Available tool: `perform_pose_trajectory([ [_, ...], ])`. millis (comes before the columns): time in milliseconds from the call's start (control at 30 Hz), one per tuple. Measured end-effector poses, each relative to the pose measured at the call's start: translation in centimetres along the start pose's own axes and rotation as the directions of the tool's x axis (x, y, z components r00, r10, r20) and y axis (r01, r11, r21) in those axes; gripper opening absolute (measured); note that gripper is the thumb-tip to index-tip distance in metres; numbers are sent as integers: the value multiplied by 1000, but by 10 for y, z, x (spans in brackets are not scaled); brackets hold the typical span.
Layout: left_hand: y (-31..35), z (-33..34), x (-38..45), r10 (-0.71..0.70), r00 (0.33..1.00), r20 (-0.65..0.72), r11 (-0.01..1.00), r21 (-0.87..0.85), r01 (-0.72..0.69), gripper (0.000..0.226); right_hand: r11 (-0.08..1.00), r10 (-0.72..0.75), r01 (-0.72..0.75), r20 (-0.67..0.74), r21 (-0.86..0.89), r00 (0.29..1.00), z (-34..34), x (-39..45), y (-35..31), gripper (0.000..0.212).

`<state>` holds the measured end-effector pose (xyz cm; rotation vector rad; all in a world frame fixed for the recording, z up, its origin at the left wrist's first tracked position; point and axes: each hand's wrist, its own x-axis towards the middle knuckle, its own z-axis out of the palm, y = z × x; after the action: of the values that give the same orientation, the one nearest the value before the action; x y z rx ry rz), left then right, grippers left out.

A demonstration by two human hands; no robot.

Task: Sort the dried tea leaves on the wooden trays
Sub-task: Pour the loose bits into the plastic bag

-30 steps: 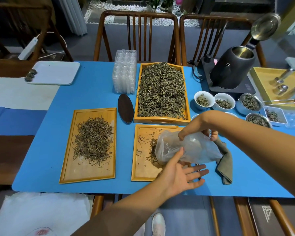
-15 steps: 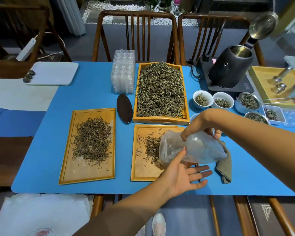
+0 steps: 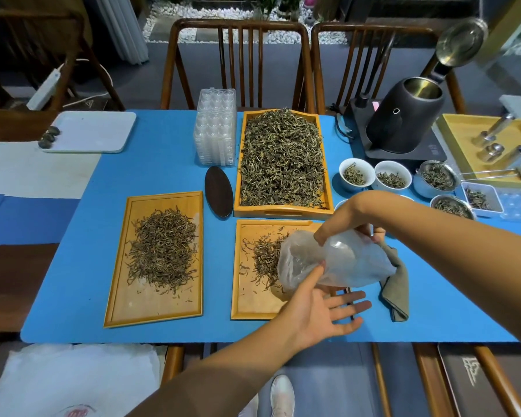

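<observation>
No words or numbers legible anywhere on the table. Only marks, none readable: a red round stamp or logo, cut off by the frame edge, on the white cloth [image 3: 73, 383] at bottom left; a pale angular emblem, no letters to make out, on the dark cushion [image 3: 475, 383] at bottom right; a faint triangle-like sign on the dark pad [image 3: 92, 104] at the back left, under the chair; tiny light marks, too small to read, on the front of the black kettle base [image 3: 403, 149].
</observation>
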<state>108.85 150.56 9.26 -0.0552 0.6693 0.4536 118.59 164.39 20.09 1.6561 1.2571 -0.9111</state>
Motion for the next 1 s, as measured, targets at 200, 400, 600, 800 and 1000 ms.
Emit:
perform_pose_trajectory([
  [200,8,3,-4,27,999,47,1000,13,-28,71,999,-37,37,-25,-2,999,-7,-9,-7,62],
  [400,18,7,-8,59,995,78,998,34,-61,76,998,-62,61,-59,-16,996,-18,-18,-11,55],
  [600,18,0,-11,76,997,-15,986,152,-73,70,997,-22,22,5,70,1000,-9,-15,1,63],
  [800,18,-3,-13,142,982,-123,918,388,-84,60,948,-166,143,56,283,985,16,0,26,43],
  [1000,24,-10,-13,225,960,-165,835,540,-103,58,783,-346,312,-41,538,937,45,21,45,44],
])
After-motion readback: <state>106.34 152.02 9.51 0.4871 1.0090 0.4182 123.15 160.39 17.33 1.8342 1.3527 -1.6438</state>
